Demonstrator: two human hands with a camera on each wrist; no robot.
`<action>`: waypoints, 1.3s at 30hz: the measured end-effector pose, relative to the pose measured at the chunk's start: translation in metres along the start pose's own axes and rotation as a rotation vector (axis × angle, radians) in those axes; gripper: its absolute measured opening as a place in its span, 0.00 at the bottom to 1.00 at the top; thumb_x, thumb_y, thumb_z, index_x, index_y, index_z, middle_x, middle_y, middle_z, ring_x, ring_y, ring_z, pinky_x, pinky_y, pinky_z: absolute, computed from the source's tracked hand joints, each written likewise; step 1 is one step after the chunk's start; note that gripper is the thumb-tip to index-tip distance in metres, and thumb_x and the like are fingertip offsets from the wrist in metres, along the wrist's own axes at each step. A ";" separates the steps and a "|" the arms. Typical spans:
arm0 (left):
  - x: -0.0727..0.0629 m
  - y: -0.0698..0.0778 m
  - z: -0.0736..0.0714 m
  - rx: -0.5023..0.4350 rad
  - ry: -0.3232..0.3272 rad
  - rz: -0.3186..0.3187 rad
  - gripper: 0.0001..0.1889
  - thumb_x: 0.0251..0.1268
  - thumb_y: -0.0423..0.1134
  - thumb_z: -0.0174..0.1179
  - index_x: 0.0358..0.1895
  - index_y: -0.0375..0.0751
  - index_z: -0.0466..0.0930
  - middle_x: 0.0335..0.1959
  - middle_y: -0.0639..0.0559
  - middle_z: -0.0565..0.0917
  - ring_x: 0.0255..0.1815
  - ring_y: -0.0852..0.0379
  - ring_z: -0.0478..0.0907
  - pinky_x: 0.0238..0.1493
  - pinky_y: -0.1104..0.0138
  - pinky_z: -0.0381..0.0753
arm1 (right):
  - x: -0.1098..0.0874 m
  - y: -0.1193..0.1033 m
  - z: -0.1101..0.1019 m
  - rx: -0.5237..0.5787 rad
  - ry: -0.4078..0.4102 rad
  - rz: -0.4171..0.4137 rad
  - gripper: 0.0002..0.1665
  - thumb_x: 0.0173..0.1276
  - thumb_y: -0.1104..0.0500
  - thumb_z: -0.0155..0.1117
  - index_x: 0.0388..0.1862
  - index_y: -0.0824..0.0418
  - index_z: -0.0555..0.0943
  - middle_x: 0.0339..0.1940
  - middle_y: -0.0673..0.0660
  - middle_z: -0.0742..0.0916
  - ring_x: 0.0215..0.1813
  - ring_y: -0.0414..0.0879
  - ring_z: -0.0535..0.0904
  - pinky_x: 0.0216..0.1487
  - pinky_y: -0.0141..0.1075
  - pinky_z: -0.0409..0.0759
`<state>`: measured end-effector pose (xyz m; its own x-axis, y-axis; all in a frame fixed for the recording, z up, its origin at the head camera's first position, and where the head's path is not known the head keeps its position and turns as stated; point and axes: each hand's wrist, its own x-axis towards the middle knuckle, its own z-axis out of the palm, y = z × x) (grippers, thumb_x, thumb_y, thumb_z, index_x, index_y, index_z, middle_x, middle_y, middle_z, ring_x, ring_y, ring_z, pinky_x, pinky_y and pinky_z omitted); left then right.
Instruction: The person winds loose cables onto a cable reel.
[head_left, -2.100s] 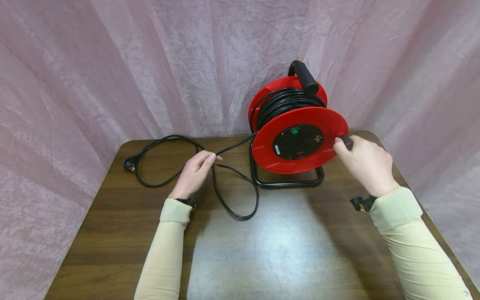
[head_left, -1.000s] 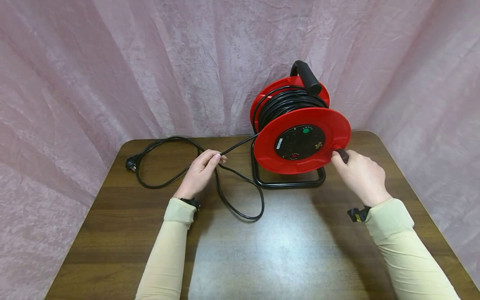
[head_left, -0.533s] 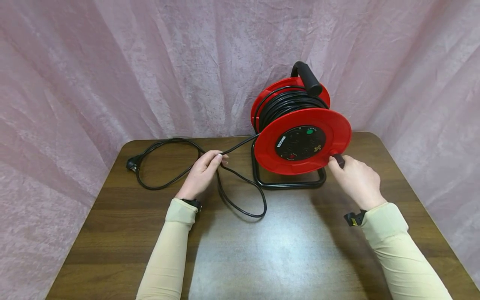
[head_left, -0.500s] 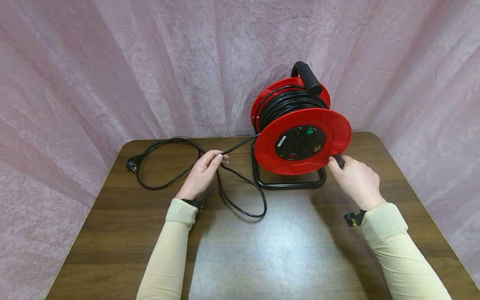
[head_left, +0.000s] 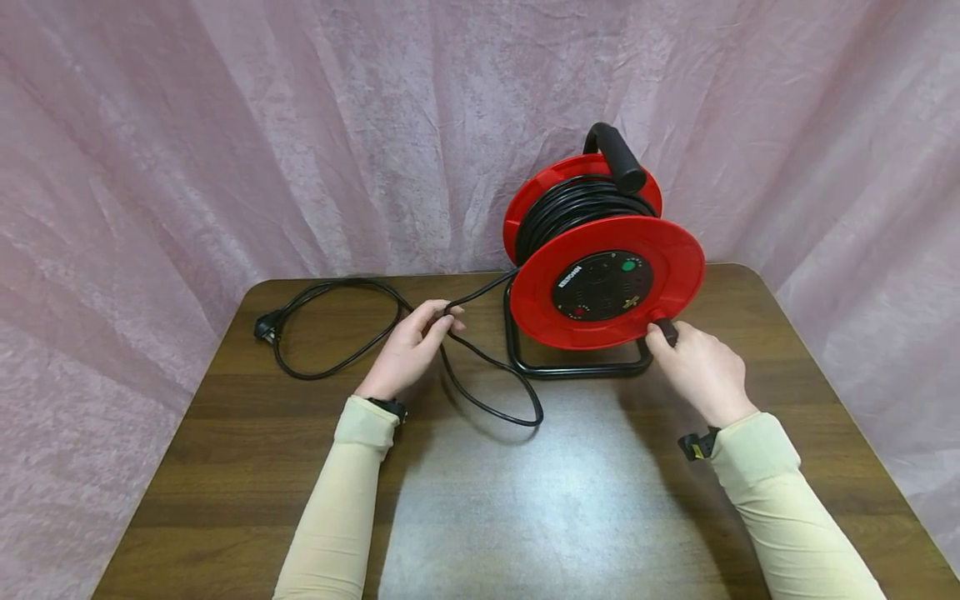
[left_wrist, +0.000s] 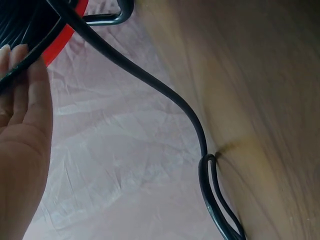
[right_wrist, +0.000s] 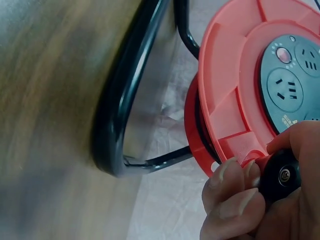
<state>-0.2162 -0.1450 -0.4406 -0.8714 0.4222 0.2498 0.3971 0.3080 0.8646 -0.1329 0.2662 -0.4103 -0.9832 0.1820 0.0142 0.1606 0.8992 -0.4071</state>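
Note:
A red cable reel [head_left: 645, 242] with black cable [head_left: 573, 204] wound on its drum stands on a black tubular frame [head_left: 581, 369]. My left hand [head_left: 411, 346] pinches the loose cable [head_left: 487, 287] left of the reel, which runs from there up to the drum. In the left wrist view the cable passes across the fingers [left_wrist: 37, 85]. At the reel's lower right, my right hand [head_left: 705, 367] grips the black crank knob [head_left: 667, 331]. Up close in the right wrist view, thumb and fingers wrap the knob [right_wrist: 281, 175], beside the face with its sockets [right_wrist: 285, 90].
Loose cable lies in loops on the wooden table [head_left: 247, 467], one at left ending in a black plug [head_left: 266, 327], another in front of the left hand. A carrying handle [head_left: 621, 158] tops the reel. Behind the table hangs a pink curtain [head_left: 300, 125].
The reel has turned clockwise, its knob moving down and left with the right hand. My left hand has shifted slightly right. The front cable loop has moved right and narrowed.

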 end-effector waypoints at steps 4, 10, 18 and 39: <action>0.000 0.000 0.000 0.019 -0.007 -0.020 0.14 0.83 0.48 0.50 0.62 0.52 0.77 0.48 0.52 0.86 0.57 0.58 0.80 0.61 0.54 0.73 | 0.000 -0.001 0.005 -0.002 0.002 -0.011 0.36 0.78 0.34 0.34 0.27 0.57 0.76 0.24 0.58 0.83 0.31 0.61 0.82 0.21 0.48 0.71; 0.001 -0.002 0.003 0.041 -0.015 0.002 0.14 0.83 0.48 0.51 0.59 0.49 0.79 0.48 0.54 0.87 0.56 0.59 0.81 0.60 0.55 0.75 | 0.000 -0.002 0.012 -0.002 -0.008 -0.021 0.35 0.78 0.35 0.35 0.26 0.57 0.75 0.23 0.58 0.82 0.30 0.61 0.81 0.21 0.48 0.71; 0.002 -0.003 0.004 0.075 -0.030 -0.045 0.15 0.82 0.52 0.50 0.59 0.53 0.79 0.46 0.49 0.87 0.52 0.59 0.81 0.53 0.56 0.76 | -0.001 -0.005 0.018 0.002 -0.023 -0.019 0.34 0.79 0.36 0.36 0.27 0.58 0.75 0.25 0.60 0.83 0.32 0.62 0.82 0.21 0.49 0.72; 0.002 -0.003 0.008 0.086 -0.054 -0.050 0.16 0.83 0.55 0.48 0.56 0.51 0.79 0.46 0.59 0.86 0.56 0.61 0.80 0.59 0.56 0.76 | -0.003 -0.013 0.036 0.015 -0.053 -0.024 0.33 0.79 0.35 0.37 0.27 0.57 0.76 0.27 0.60 0.84 0.35 0.63 0.83 0.24 0.50 0.73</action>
<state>-0.2170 -0.1383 -0.4458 -0.8749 0.4489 0.1817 0.3788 0.4007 0.8342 -0.1355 0.2400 -0.4380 -0.9900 0.1386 -0.0245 0.1360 0.8967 -0.4213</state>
